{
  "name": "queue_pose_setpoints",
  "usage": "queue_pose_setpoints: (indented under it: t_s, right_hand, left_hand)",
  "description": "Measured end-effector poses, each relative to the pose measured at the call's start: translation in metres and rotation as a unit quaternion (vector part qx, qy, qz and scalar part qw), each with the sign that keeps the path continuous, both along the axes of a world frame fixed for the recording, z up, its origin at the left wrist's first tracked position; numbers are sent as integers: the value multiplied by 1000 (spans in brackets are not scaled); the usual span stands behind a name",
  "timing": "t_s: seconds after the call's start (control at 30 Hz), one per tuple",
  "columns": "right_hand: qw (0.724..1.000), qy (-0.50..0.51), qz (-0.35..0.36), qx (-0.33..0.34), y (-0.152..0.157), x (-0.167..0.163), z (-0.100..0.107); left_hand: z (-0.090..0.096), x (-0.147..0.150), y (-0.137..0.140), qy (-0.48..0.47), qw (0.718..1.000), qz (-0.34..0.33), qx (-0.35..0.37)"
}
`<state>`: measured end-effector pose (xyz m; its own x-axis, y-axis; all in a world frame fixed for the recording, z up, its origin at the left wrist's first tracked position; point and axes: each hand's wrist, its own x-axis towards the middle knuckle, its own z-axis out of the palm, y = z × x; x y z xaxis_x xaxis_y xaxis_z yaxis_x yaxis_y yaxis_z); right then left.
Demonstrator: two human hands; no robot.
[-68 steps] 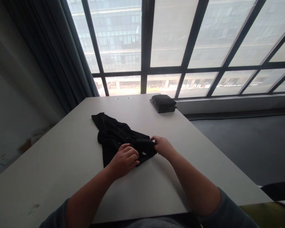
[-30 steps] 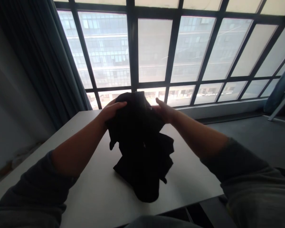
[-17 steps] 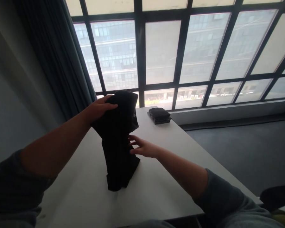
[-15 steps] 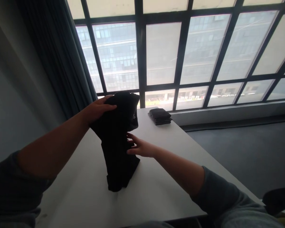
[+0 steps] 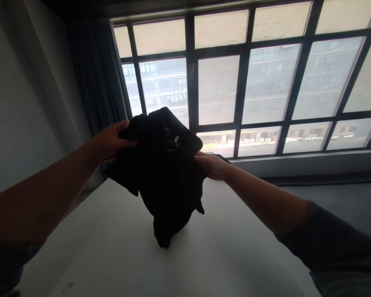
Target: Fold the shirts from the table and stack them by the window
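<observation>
Head view: we observe the left hand [image 5: 106, 142] raised above the bench [image 5: 117, 247], its fingers [image 5: 125, 143] closed on the upper left edge of a black garment [image 5: 163, 177]. The right hand [image 5: 210, 165] grips the garment's upper right edge, fingers curled into the cloth. The garment hangs crumpled between both hands, held up in front of the window [image 5: 250, 82]; its lowest fold reaches down close to the bench surface, though we cannot tell whether it touches. A small pale label [image 5: 176, 139] shows near the garment's top. A dark curtain [image 5: 95, 82] hangs at the window's left side.
</observation>
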<state>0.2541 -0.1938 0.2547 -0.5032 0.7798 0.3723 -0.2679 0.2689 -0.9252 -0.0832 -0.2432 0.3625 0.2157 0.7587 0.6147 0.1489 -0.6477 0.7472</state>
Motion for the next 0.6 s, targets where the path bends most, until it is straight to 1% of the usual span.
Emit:
queue_pose_setpoints:
  t_s: [0.07,0.1,0.13,0.17,0.2,0.27,0.33,0.37,0.4,0.43,0.5,0.57,0.6]
  right_hand:
    - [997,-49,52,22,-5,14,25]
    - [993,-73,83,39,-7,20,38]
    - [989,-88,104,61,-9,26,52]
    - [984,-103,120,86,-12,32,66]
    - [978,-122,130,111,-15,38,79]
    - [966,-172,119,153,-24,49,105]
    - [954,-224,61,190,-36,59,125]
    - [946,-245,17,211,-44,63,133]
    - [935,-265,-32,235,-52,66,138]
    - [919,-286,-79,261,-60,69,142]
    - [876,-337,-152,310,-77,74,143]
    - [834,-391,-188,340,-95,81,137]
    - [819,-413,-195,348,-103,85,133]
  left_hand:
    - [11,-9,-6,47,998,-48,11]
    - [17,-11,-10,77,995,-65,19]
    - [22,-12,-15,105,992,-69,33]
    - [27,-12,-21,132,989,-54,50]
    - [32,-12,-27,159,985,-19,69]
    - [41,-10,-39,199,970,94,104]
    - [49,-12,-47,217,947,203,119]
    - [53,-14,-50,228,937,236,122]
    - [57,-18,-52,245,928,252,123]
    - [60,-23,-53,272,920,254,127]
    - [63,-35,-56,351,894,240,140]
    - [61,-47,-62,441,859,224,131]
    - [58,-52,-66,477,842,222,118]
